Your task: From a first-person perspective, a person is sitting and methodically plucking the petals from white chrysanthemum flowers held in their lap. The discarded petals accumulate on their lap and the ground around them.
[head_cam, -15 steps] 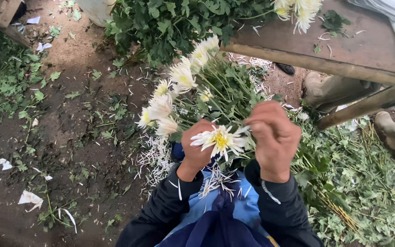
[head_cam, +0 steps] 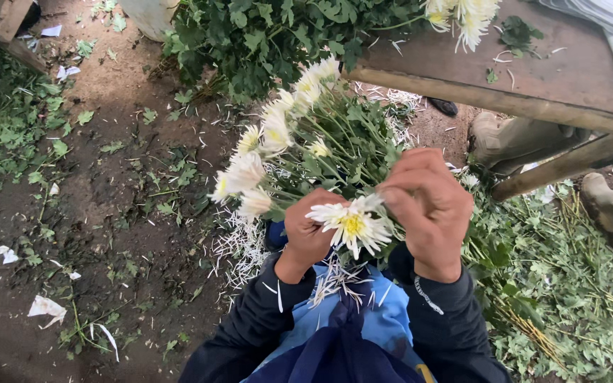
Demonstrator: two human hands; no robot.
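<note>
Head view, looking down.

— What do the hands hold?

— Left hand point(head_cam: 308, 232) is curled shut, pinching a white daisy-like bloom point(head_cam: 352, 225) with thin ragged petals and a yellow centre. Right hand point(head_cam: 426, 206) is cupped over it from the right, fingers bent onto the petals. Both wrists are in dark sleeves.

— Where is the bloom?

— Between the hands, above a blue apron point(head_cam: 349, 323) sprinkled with narrow loose petals.

— What's around?

— A bunch point(head_cam: 299, 135) of similar white flowers on leafy green stems lies just beyond, on bare dirt ground point(head_cam: 108, 213) littered with leaves. A rough wooden counter point(head_cam: 562, 78) is at upper right.
</note>
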